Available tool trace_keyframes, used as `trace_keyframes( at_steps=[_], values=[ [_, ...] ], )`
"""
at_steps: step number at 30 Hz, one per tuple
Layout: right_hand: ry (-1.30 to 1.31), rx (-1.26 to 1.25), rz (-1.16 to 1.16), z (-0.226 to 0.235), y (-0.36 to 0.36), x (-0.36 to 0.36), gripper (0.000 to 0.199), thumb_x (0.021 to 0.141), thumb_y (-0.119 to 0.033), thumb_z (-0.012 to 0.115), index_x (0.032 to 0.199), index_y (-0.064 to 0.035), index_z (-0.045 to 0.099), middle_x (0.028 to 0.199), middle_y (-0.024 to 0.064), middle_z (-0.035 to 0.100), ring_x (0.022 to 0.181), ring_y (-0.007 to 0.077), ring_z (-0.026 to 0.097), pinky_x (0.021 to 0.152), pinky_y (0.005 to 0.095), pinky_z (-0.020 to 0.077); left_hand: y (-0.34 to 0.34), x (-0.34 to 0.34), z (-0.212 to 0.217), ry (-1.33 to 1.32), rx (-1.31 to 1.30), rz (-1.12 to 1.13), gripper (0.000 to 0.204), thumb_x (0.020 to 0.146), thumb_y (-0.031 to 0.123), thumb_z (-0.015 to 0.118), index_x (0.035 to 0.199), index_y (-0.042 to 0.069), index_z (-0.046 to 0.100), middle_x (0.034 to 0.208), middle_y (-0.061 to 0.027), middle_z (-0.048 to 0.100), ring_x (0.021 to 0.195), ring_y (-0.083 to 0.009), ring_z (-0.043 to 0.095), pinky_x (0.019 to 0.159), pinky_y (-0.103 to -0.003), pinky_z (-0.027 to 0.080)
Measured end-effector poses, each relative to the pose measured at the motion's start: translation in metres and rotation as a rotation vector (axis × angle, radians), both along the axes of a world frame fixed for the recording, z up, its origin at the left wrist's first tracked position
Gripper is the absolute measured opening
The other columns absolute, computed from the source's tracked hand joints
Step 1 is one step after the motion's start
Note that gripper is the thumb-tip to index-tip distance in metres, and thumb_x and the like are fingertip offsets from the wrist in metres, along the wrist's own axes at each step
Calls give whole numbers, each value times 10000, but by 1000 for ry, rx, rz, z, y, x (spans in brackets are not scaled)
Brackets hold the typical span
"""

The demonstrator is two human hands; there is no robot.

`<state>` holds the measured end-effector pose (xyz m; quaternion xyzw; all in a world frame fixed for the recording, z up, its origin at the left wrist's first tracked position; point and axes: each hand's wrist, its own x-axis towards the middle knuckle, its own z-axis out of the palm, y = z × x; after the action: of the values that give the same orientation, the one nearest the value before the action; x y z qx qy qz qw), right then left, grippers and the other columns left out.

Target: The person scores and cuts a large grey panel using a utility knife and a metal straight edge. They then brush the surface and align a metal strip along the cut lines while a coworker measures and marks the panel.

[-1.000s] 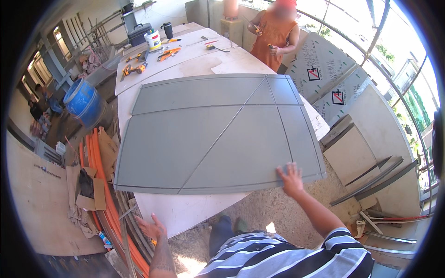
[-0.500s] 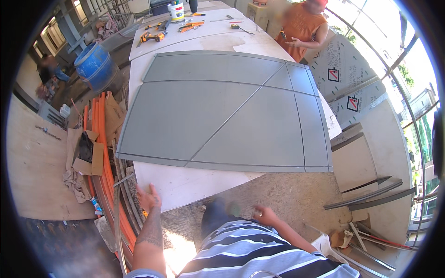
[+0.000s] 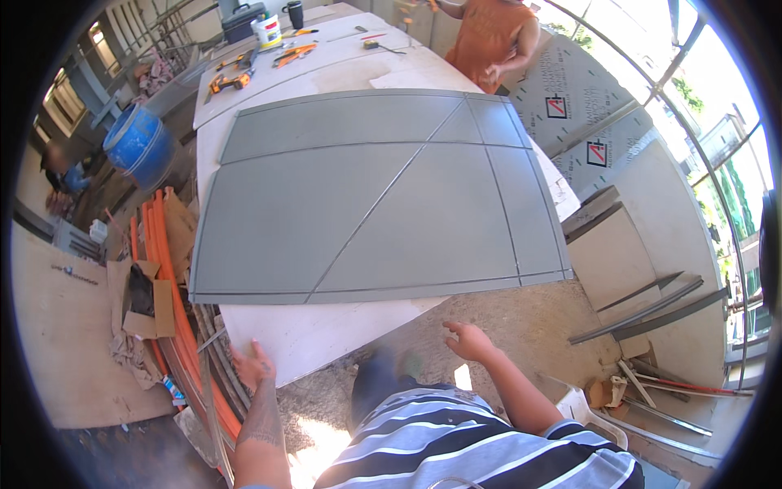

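Left hand (image 3: 252, 364) open, fingers spread on the white desk (image 3: 318, 334) edge; right hand (image 3: 468, 341) open, hovering below the large grey grooved panel (image 3: 366, 204).

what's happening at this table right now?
A person in a striped shirt stands at the near end of a white worktable bearing a large grey panel scored with lines. The left hand rests at the table's near corner; the right hand hangs open, clear of the panel. Another person in orange stands at the far end.
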<state>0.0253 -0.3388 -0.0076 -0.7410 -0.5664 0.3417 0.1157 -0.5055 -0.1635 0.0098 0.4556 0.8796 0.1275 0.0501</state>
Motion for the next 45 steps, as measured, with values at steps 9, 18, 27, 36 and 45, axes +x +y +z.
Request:
trace_keyframes(
  at_steps=[9,18,27,36,45],
  values=[
    [110,307,-264,51,30,-12,380,906,-150,726,1278,-73,725,1211,228,727,1167,390,685,985,470,540,1,4,9,-80,14,4,795,1027,550,565,1625,77,341,1488,-248,534,1313,-436,580,1057,-538,499],
    [-290,189,-423,53,157,29,761,1028,-524,585,1666,-184,347,1729,243,219,1620,461,122,1302,588,126,8,5,-5,-51,84,-48,773,1025,518,591,1618,83,352,1479,-242,555,1306,-439,589,1051,-534,511],
    [-385,130,-398,42,152,-5,821,1040,-589,483,1699,-159,250,1742,263,154,1630,455,61,1289,630,48,2,5,4,30,-29,25,773,1030,569,551,1626,127,333,1446,-239,578,1230,-422,641,983,-542,531],
    [-359,149,-457,52,146,-24,819,1037,-574,497,1691,-140,264,1732,275,171,1624,466,78,1281,642,70,2,-14,-16,30,57,-10,759,1031,566,551,1633,158,335,1446,-210,572,1238,-417,632,978,-545,534],
    [-332,121,-492,52,142,-28,814,1030,-563,521,1689,-151,281,1737,267,168,1631,449,61,1293,616,42,3,3,3,-28,29,11,783,1012,562,603,1628,148,352,1395,-240,598,1228,-422,634,966,-543,539]
  ],
)
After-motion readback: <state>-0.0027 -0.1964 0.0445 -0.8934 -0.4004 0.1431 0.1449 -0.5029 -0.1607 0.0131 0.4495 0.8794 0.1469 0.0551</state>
